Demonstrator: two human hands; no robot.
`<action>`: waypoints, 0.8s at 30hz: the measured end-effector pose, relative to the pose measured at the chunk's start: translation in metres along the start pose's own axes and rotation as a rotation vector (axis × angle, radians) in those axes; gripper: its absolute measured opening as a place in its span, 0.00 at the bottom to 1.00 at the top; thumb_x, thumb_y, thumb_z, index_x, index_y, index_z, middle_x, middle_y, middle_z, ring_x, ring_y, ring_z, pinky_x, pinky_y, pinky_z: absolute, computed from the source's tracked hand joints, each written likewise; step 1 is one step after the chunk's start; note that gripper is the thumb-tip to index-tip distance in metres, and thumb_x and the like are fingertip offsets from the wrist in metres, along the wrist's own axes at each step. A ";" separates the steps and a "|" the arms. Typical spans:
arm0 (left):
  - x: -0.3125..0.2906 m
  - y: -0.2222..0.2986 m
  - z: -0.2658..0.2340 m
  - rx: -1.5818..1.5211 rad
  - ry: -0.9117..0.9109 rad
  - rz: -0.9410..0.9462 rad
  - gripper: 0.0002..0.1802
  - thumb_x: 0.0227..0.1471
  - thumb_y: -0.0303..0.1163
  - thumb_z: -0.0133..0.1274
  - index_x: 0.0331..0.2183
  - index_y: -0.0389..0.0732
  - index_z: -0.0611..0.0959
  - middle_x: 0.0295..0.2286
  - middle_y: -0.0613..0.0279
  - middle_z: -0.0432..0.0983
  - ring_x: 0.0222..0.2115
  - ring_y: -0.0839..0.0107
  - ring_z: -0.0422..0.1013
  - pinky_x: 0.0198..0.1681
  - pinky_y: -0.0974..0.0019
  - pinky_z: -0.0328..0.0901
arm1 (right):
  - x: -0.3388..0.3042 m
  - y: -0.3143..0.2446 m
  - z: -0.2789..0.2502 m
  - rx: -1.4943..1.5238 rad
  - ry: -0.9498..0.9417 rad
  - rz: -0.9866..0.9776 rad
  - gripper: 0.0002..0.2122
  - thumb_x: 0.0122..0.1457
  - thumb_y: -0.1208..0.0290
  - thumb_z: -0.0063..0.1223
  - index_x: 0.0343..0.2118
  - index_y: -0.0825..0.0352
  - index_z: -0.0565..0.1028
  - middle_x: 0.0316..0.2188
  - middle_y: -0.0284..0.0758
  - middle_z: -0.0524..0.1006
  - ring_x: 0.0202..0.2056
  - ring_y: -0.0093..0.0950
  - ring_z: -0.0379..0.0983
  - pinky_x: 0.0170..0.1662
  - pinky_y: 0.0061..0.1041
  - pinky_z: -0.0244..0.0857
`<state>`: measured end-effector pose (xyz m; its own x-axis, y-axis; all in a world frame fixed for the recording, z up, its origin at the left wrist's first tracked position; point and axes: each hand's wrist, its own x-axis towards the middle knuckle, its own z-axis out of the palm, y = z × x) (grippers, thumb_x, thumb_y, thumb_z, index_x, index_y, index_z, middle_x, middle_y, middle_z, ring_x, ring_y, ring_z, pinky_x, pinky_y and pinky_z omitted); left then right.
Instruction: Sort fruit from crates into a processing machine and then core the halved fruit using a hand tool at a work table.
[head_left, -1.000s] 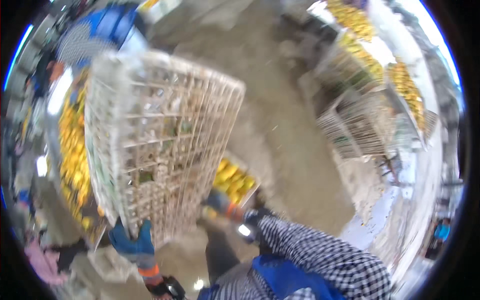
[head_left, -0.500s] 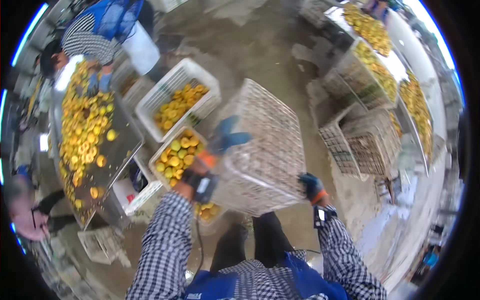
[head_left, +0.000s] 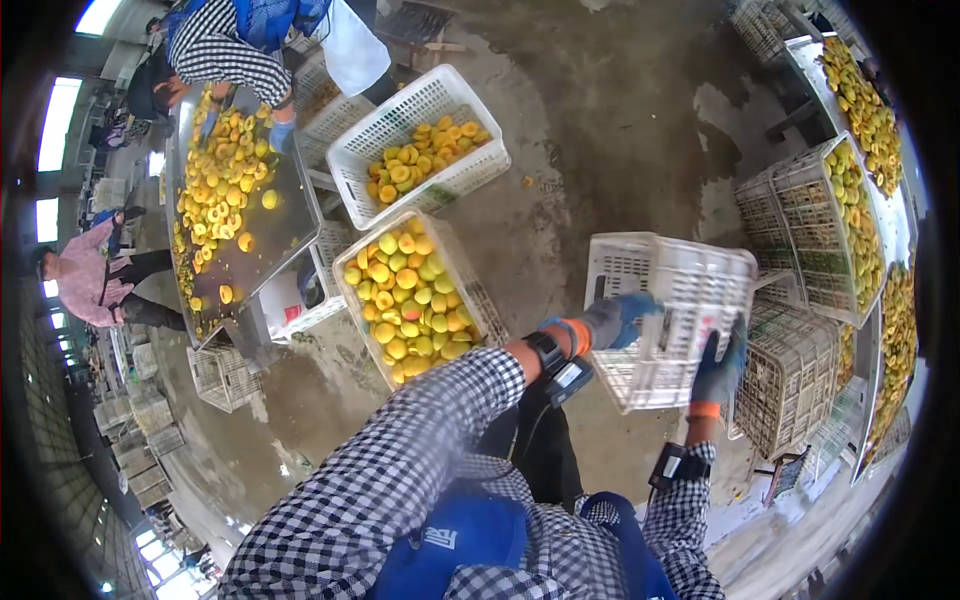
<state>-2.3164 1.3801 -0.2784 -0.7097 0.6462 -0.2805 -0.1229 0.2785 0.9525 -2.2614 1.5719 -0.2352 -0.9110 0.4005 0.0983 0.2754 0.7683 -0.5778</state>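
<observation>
A white slatted plastic crate (head_left: 700, 285) is tilted on its side in front of me to the right, between my two hands. My left hand (head_left: 620, 322), in a blue-grey glove with an orange cuff, grips it at the rim on its left. On the crate's near right side, my right hand (head_left: 718, 372) supports it with gloved fingers along the slatted wall. I see no fruit in this crate. To the left of my left arm stands a crate full of yellow-green and orange halved and whole fruit (head_left: 410, 290), which look like peaches.
Beyond it stands a white crate (head_left: 345, 165) partly filled with fruit halves. A co-worker (head_left: 235, 50) bends over a metal table (head_left: 285, 235) strewn with cut fruit at left. Stacked crates (head_left: 790, 370) and fruit-laden tables stand at right. Another person (head_left: 95, 265) is farther left.
The crate has swung right, away from the full fruit crate, which now shows uncovered. My left hand has moved right with it and now grips its rim; my view has turned too.
</observation>
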 end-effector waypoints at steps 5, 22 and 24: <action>-0.044 -0.002 -0.032 -0.045 -0.107 -0.273 0.17 0.48 0.32 0.41 0.42 0.38 0.69 0.38 0.56 0.68 0.36 0.64 0.66 0.40 0.66 0.61 | 0.022 -0.009 0.047 -0.534 -0.424 -0.426 0.22 0.41 0.61 0.49 0.42 0.61 0.64 0.43 0.41 0.63 0.47 0.36 0.56 0.48 0.33 0.49; -0.239 -0.173 -0.210 0.496 -0.008 -0.931 0.08 0.32 0.33 0.53 0.17 0.40 0.74 0.14 0.61 0.66 0.15 0.71 0.63 0.19 0.71 0.60 | 0.087 0.039 0.146 -0.123 -1.371 -0.702 0.19 0.52 0.65 0.34 0.46 0.67 0.61 0.43 0.38 0.66 0.42 0.27 0.64 0.44 0.24 0.57; -0.199 -0.204 -0.208 0.501 0.169 -0.687 0.12 0.34 0.39 0.51 0.20 0.40 0.75 0.18 0.63 0.69 0.22 0.70 0.65 0.24 0.66 0.61 | 0.131 0.055 0.148 -0.173 -1.363 -0.488 0.19 0.52 0.64 0.34 0.46 0.68 0.61 0.43 0.38 0.66 0.42 0.27 0.63 0.44 0.24 0.57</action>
<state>-2.2944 1.0464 -0.3926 -0.6889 0.1168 -0.7154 -0.2705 0.8742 0.4033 -2.4117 1.5924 -0.3742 -0.4744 -0.6112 -0.6335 -0.1969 0.7751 -0.6003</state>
